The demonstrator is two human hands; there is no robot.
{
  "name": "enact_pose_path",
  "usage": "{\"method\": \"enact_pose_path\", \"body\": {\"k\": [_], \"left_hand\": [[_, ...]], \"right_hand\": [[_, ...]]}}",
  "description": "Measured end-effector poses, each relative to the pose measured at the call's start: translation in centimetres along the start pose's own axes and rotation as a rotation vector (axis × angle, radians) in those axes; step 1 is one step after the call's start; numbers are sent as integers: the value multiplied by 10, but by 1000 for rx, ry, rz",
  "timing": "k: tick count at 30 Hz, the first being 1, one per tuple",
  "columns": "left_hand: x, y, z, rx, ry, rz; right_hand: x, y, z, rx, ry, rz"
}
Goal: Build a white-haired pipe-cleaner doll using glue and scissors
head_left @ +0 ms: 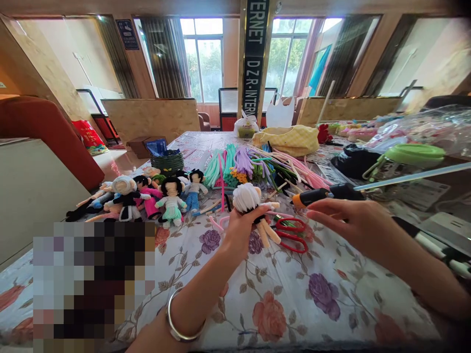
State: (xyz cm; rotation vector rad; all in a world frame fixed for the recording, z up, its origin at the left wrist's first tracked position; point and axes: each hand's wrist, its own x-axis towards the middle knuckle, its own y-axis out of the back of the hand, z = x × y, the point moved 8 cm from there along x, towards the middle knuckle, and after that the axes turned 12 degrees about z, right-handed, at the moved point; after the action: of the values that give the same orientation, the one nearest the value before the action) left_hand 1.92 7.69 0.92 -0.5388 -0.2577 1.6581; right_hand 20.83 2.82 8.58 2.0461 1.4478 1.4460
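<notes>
My left hand (239, 228) is closed around a small fuzzy doll (246, 197) with white hair, a dark top and bare peach limbs. The doll's legs point down toward the table. My right hand (349, 215) reaches in from the right, its fingers stretched left and only slightly apart; no object shows between them. Just behind those fingers is a black glue gun (312, 197) with an orange nozzle, and a long clear glue stick (412, 177) runs out of its back. Red-handled scissors (292, 242) lie right beside the doll's legs.
Several finished dolls (171, 201) lie at the left, before a stack of dark green round items (167, 162). Bundled pipe cleaners (235, 166) spread across the middle. Behind them is a yellow checked bag (290, 139). A green-lidded jar (414, 154) stands at the right.
</notes>
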Motion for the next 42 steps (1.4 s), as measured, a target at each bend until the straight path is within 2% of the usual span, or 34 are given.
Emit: {"method": "enact_pose_path", "body": {"k": [7, 11, 23, 27, 32, 37, 42], "left_hand": [[-4, -8, 2, 37, -62, -83], [-7, -13, 0, 67, -90, -138], [-13, -19, -5, 21, -29, -224], [-15, -21, -5, 10, -5, -235], [-16, -22, -7, -3, 25, -253], [-15, -22, -6, 14, -6, -249], [-15, -18, -1, 63, -111, -192]], "right_hand": [[-1, -28, -32, 14, 290, 179], [-8, -30, -38, 17, 353, 262], [-16, -22, -33, 82, 304, 404], [-20, -19, -33, 130, 330, 444], [-19, -20, -31, 159, 261, 431], [-19, -21, -27, 244, 220, 417], [-18, -27, -17, 347, 133, 398]]}}
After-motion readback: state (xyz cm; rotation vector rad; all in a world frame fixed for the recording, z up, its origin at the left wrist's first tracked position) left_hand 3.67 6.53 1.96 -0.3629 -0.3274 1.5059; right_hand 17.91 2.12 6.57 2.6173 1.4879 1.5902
